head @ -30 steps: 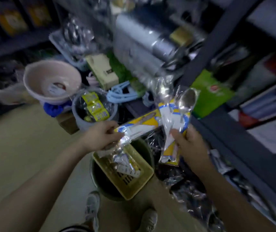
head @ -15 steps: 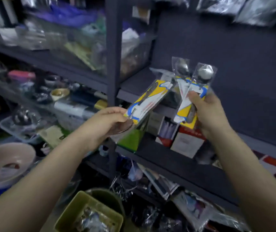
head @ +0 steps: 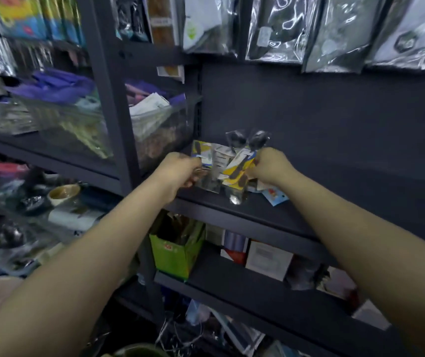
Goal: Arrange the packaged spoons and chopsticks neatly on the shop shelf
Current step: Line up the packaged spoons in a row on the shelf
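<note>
Both my arms reach out to a dark shelf (head: 270,215) at mid height. My left hand (head: 177,171) grips a packaged spoon (head: 202,153) with a yellow, blue and white card. My right hand (head: 270,166) holds two packaged spoons (head: 241,163) upright, their bowls (head: 247,139) showing at the top inside clear plastic. The lower ends of the packs come down to the shelf board. A small blue and white pack (head: 274,195) lies on the shelf just under my right hand.
A clear bin (head: 159,124) of packets stands left of the hands behind a dark upright post (head: 108,99). Shiny bags (head: 335,34) hang above. A green box (head: 177,251) and white boxes (head: 268,258) sit on the shelf below. Bowls and wares crowd the left.
The view rose from the floor baskets to the shelving. Both hands carried the spoon packs forward and down onto the dark shelf, and came closer together.
</note>
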The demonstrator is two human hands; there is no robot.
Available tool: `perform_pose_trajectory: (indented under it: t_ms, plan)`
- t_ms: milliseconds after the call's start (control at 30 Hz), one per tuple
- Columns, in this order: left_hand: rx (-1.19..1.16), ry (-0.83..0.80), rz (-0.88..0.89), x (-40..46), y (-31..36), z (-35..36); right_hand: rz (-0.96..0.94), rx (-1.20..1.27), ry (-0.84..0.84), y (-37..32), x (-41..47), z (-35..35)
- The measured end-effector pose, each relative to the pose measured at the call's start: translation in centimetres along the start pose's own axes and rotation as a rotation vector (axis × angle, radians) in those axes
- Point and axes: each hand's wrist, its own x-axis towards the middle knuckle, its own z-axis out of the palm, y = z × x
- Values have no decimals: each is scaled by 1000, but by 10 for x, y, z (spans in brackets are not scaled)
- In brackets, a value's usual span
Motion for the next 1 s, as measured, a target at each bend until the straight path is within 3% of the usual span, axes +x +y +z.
perform_pose_trajectory:
  t_ms: [100,167,300,433,500,567,633,733,867,1000]
  plan:
    - [253,15,99,19,-10,9,-131,-195,132,2,-16,5]
    - [409,9,168,28,-16,13,-248,-144,158,3,-27,7]
    - [796,156,376,30,-22,12,-501,-31,138,-5,-55,14]
    - [678,170,643,0,-37,-10,-671,-15,143,-27,-86,33]
    - [660,182,767,-27,-59,-32,-713,33,79,-43,-102,50]
    - [692,139,785,-54,-95,-57,-734,82,-31,-58,-114,78]
    - [740,11,672,-75,-141,-81,-747,118,-181,-71,-126,119]
    - [775,-158,342,-99,-224,-118,-650,199,-460,-82,-146,204]
    - [735,-172,-90,-136,-343,-155,-493,196,-784,-62,-186,346]
    - [750,-216,-324,-172,-462,-163,-280,51,-983,-21,-233,490]
